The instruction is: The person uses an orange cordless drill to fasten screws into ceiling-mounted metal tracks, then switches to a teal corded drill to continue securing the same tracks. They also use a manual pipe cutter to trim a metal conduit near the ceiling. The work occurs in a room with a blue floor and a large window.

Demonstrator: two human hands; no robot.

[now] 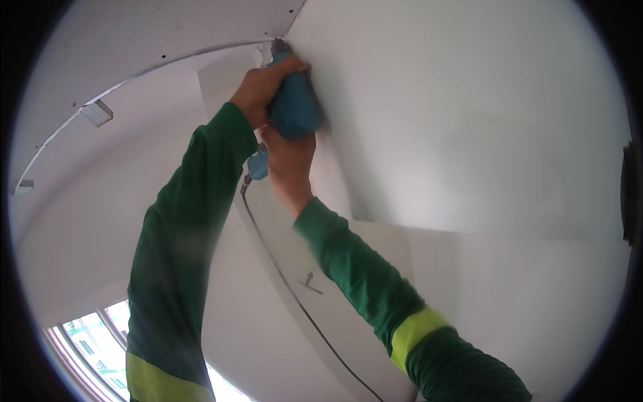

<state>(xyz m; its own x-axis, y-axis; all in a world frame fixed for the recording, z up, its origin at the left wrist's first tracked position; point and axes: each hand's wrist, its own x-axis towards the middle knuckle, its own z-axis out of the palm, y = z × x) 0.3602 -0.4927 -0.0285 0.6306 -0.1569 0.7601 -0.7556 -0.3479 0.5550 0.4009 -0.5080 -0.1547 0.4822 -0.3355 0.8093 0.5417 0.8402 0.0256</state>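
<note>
A teal corded electric drill [295,107] is raised overhead, its dark nose at the ceiling board's edge, close to the corner with the white wall. My left hand [257,92] wraps the front of the drill's body from the left side. Below it, my right hand [293,164] grips the handle, and the handle's teal lower end shows left of the wrist. From there a dark power cord [295,295] hangs down. The drill's tip is too small and partly covered to make out a bit or screw.
The ceiling board [161,30] has a thin exposed edge and several dark screw spots. Metal channel pieces [98,113] stick out beneath that edge. A smooth white wall [482,120] stands close on the right. Down at the left is a bright window [90,342].
</note>
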